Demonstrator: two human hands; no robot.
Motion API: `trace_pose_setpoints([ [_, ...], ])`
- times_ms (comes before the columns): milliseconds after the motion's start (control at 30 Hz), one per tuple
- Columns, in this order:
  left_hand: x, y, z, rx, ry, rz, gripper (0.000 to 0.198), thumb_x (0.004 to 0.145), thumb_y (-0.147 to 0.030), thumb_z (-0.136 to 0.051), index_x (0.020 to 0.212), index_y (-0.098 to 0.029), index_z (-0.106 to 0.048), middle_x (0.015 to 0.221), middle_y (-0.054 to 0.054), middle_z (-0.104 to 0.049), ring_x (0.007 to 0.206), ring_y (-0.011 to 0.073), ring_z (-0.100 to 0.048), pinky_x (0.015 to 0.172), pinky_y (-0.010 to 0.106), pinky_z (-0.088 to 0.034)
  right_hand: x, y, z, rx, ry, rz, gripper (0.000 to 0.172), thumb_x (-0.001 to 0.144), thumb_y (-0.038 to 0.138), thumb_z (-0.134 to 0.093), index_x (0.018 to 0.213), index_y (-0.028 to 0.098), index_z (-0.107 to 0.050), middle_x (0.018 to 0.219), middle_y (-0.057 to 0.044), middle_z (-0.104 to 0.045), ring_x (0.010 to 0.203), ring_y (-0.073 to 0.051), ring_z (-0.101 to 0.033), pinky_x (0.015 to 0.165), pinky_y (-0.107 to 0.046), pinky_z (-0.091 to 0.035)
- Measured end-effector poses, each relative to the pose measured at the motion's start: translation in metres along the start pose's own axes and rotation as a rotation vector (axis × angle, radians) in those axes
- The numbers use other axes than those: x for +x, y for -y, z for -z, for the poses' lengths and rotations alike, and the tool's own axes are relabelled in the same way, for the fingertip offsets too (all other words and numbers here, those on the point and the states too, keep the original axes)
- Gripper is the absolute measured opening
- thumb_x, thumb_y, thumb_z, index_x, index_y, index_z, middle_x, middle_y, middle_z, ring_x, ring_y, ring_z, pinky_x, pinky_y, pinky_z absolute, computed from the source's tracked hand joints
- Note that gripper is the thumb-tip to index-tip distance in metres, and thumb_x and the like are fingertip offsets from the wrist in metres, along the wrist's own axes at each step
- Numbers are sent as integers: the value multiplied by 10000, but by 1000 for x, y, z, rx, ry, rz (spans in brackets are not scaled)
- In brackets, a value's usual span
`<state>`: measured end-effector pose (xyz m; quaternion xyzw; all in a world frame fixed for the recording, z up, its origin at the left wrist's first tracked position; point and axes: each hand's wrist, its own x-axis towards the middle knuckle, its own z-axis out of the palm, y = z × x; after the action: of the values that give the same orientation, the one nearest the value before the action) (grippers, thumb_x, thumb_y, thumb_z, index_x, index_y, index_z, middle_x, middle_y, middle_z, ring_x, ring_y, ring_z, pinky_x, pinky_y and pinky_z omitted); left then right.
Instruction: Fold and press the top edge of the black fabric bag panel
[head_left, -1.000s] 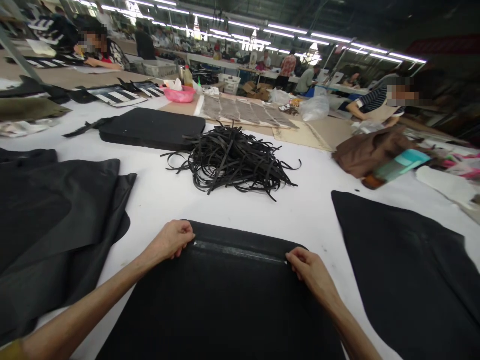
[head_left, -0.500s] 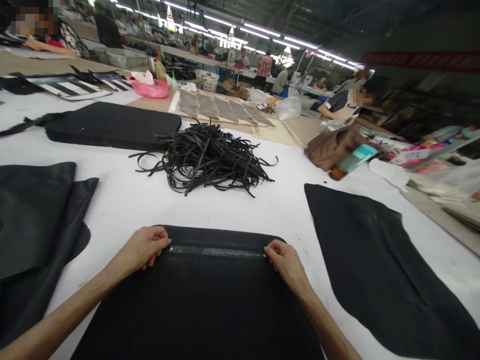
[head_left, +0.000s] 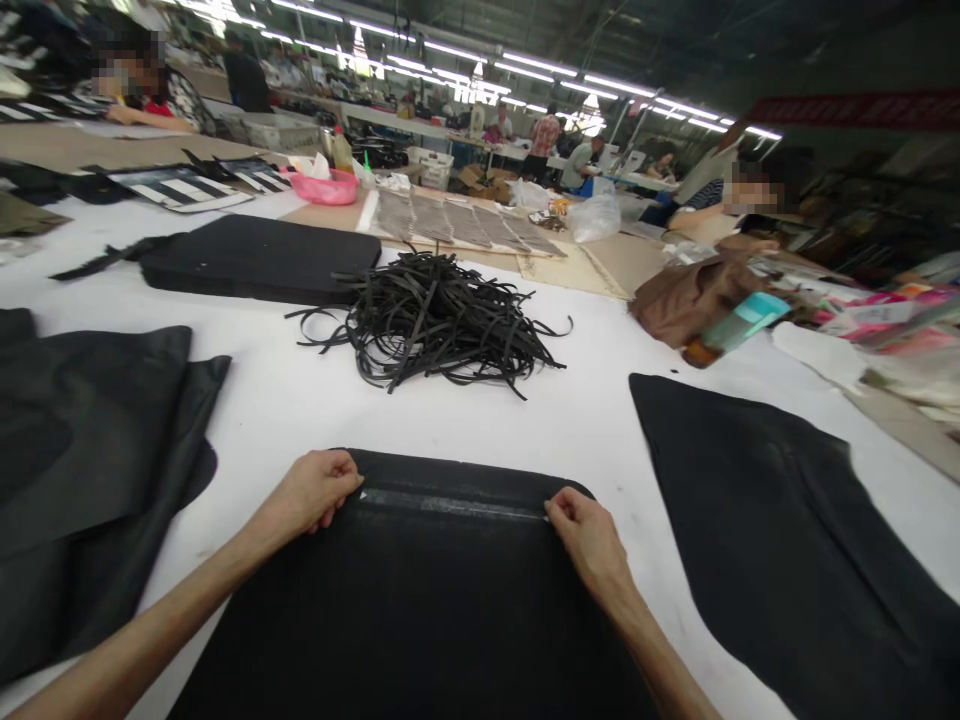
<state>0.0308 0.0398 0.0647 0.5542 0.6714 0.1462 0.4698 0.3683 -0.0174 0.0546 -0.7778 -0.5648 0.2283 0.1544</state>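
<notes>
White desk (head_left: 600,425): spreads across the scene, carrying everything below.
Black sheet (head_left: 420,610): lies flat in front of the person, its far edge crossing the desk.
Tangle of black strips (head_left: 446,320): heaped beyond that edge, well apart from it.
Left hand (head_left: 319,490): fingertips pinched, seemingly gripping the shiny strip's left end.
Right hand (head_left: 589,535): pinched likewise at its right end.
Shiny strip (head_left: 450,505): runs between both hands, just inside the far edge. Only the viewpoint has swung slightly left since half a second ago; the unchanged hold suggests steadying.
</notes>
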Motion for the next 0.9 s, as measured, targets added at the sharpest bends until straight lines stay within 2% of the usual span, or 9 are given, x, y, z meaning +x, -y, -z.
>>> trace_pose_setpoints([
  [300,3,5,-1,-25,-36,22,78,716,-192,-485,645,-160,-495,440,-59,-463,309,92,-451,269,157,-286,8,-9,-3,-106,100,-6,323,760,529,-347,656,250,-474,529,19,-499,551,-195,-511,540,-316,-352],
  [533,2,6,-3,23,-36,-22,77,722,-180,-476,653,-155,-500,464,-48,-479,329,97,-478,289,159,-297,6,-6,-1,-122,109,-32,331,757,542,-330,670,254,-467,536,11,-507,562,-207,-523,552,-327,-364],
  [700,0,5,-3,174,-106,-46,27,737,-193,-475,744,-172,-492,491,-57,-486,367,103,-488,345,177,-309,8,-9,-2,-130,119,-29,319,764,535,-337,686,251,-460,555,17,-522,569,-194,-519,553,-312,-358],
  [900,-12,-4,0,497,-221,-144,45,744,-209,-521,761,-201,-481,639,-17,-544,660,165,-562,571,246,-380,4,-7,-3,-120,37,-45,241,787,475,-363,715,247,-397,569,33,-516,582,-175,-521,553,-284,-350],
])
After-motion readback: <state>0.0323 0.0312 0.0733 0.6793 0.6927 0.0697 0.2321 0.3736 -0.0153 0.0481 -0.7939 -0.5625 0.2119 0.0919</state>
